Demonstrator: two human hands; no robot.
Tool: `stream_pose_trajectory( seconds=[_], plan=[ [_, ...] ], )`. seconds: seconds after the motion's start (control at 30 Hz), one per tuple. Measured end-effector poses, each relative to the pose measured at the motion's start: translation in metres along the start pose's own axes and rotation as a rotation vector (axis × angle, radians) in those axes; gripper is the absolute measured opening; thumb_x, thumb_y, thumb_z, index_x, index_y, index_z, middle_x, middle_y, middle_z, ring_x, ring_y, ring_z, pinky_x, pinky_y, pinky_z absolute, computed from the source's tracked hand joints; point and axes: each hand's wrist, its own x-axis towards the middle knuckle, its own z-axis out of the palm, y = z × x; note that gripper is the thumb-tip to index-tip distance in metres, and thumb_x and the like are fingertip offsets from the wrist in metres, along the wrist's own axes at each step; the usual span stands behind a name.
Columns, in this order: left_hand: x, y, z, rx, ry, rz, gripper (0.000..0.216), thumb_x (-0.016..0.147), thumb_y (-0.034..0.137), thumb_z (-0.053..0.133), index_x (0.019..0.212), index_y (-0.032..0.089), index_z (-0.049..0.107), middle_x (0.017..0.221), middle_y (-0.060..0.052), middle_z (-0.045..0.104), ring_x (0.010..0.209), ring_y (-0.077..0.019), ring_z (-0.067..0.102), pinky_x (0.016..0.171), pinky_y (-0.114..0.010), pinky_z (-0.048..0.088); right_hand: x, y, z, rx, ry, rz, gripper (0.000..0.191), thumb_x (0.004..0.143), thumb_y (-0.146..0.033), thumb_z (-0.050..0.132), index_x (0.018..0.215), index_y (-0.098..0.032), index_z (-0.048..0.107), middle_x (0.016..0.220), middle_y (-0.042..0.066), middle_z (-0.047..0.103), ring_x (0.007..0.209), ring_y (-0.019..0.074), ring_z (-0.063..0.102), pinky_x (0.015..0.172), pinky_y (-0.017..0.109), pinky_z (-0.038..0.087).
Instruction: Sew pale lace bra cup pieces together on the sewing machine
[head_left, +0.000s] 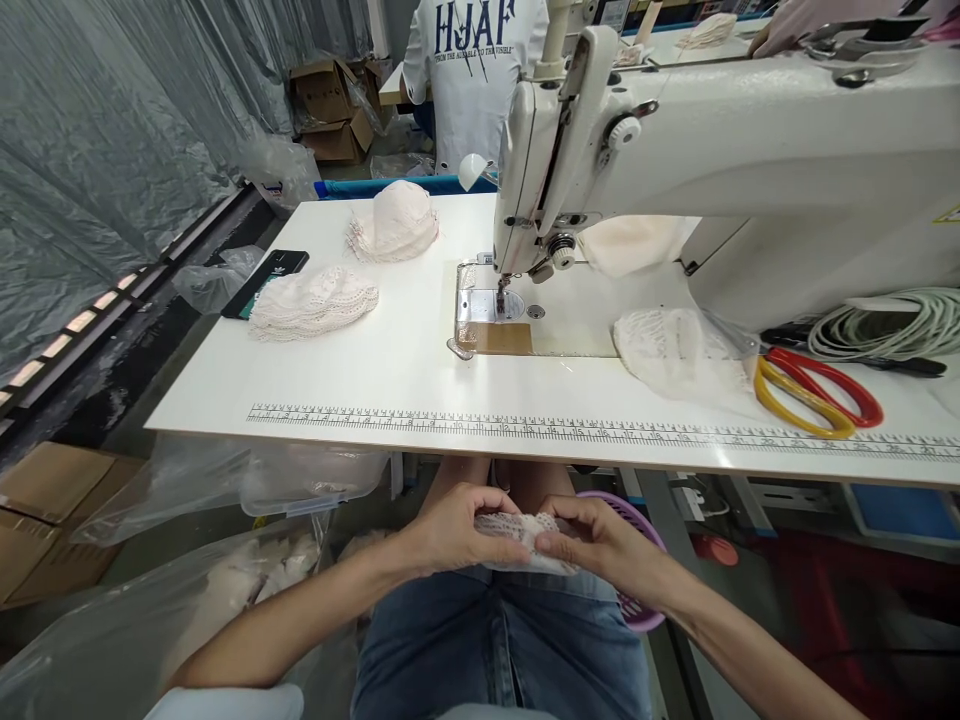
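Over my lap, just below the table's front edge, both hands grip a small bundle of pale lace fabric. My left hand has its fingers and thumb closed on the left end. At the right end, my right hand pinches the lace between thumb and fingers. The layers between my palms are partly hidden. Above on the table stands a white sewing machine, its needle over the metal plate. A folded stack of pale lace and a rounded lace piece lie to its left.
Red-and-yellow-handled scissors, more lace and a coiled cable lie on the right. A phone sits partly beneath the left lace. A purple basket is beside my lap. A person sits beyond the table.
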Motion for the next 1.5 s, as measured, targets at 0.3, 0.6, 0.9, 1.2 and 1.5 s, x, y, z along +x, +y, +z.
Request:
stream_pose_trajectory(
  seconds=[0.3,0.6,0.9,1.2,1.5],
  plan=[
    [-0.003,0.002,0.003,-0.022,0.104,-0.042,0.028,0.066,0.039,0.07,0.076,0.013,0.067,0.064,0.001,0.054,0.06,-0.0102,0.044,0.054,-0.02,0.032,0.002,-0.013,0.005,-0.016,0.034,0.015,0.038,0.076,-0.051,0.062,0.066,-0.017,0.049,0.06,-0.005,0.039,0.056,0.009,0.034,0.05,0.022,0.026],
    [-0.008,0.007,0.001,-0.011,0.183,-0.063,0.021,0.07,0.033,0.064,0.071,0.012,0.065,0.06,0.002,0.051,0.057,-0.0087,0.042,0.051,-0.019,0.029,0.004,-0.021,0.007,-0.087,0.042,0.012,0.038,0.079,-0.052,0.058,0.068,-0.016,0.05,0.061,-0.003,0.042,0.056,0.009,0.036,0.05,0.022,0.028],
    [-0.02,0.085,-0.053,0.402,0.164,0.102,0.019,0.075,0.029,0.058,0.075,0.012,0.066,0.067,0.0,0.061,0.062,-0.0111,0.051,0.053,-0.018,0.034,0.02,-0.077,0.001,-0.131,0.007,-0.15,0.042,0.084,-0.053,0.049,0.064,-0.017,0.046,0.054,-0.003,0.043,0.051,0.0093,0.04,0.048,0.021,0.03],
    [0.102,0.146,-0.142,0.869,0.067,0.157,0.011,0.071,0.021,0.059,0.07,0.012,0.065,0.07,-0.001,0.062,0.062,-0.0109,0.051,0.052,-0.02,0.033,0.086,-0.101,-0.076,-0.914,0.459,-0.386,0.033,0.093,-0.032,0.034,0.068,-0.019,0.05,0.057,0.001,0.057,0.046,0.013,0.049,0.046,0.025,0.036],
    [0.129,0.141,-0.149,0.886,0.036,0.128,0.013,0.072,0.024,0.056,0.075,0.015,0.065,0.068,0.001,0.062,0.063,-0.0111,0.053,0.051,-0.02,0.035,0.107,-0.103,-0.111,-1.489,0.347,-0.988,0.034,0.092,-0.006,0.031,0.114,-0.016,0.055,0.113,0.011,0.062,0.09,0.0187,0.06,0.065,0.029,0.049]
  ],
)
